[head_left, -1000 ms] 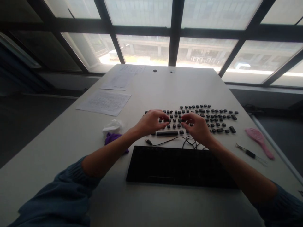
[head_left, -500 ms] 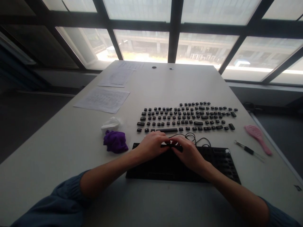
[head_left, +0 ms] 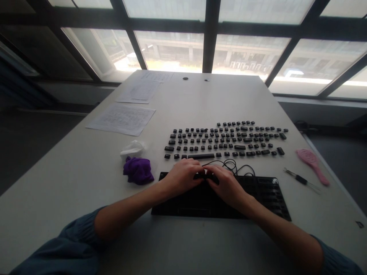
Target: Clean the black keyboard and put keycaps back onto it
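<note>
A black keyboard lies in front of me, its socket area dark and without visible keycaps in the middle. My left hand is closed over its back part, fingers and thumb pinched together. Beside it, my right hand is closed too, its fingertips meeting those of the left. Something small and dark is between the fingertips, too hidden to name. Behind the hands, black keycaps are laid out in rows, with the long space bar in the nearest row. A thin black cable curls behind the keyboard.
To the left are a purple cloth, a crumpled white tissue and printed sheets. A wire keycap puller and a pink hairbrush lie at the right, near the white table's edge. Large windows stand beyond.
The view has shifted slightly. Both hands stay over the same part of the keyboard, with their fingertips moved only a little. The laid-out keycaps have not moved.
</note>
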A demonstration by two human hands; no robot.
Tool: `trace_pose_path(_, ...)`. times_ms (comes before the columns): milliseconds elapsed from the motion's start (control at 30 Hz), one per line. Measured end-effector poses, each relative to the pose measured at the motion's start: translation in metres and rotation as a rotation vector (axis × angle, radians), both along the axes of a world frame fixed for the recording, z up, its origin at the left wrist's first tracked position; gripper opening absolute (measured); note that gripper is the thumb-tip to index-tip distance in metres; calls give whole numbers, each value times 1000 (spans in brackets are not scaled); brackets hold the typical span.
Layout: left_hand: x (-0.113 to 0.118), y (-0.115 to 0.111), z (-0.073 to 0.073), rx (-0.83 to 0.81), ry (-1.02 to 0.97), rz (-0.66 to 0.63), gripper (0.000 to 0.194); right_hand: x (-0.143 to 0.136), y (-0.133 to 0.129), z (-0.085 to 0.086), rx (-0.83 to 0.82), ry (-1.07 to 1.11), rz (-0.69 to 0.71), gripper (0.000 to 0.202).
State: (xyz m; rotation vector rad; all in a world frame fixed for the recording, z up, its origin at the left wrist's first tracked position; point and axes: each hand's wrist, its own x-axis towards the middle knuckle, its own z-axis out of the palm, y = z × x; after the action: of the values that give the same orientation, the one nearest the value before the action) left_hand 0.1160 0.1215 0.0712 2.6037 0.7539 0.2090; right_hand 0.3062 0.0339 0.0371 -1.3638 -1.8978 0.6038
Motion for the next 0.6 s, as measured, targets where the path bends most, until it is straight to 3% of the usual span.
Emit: trace_pose_path(600,-1,1,2,26,21,-14,11,-1,-1,4,-6,-49,24,43)
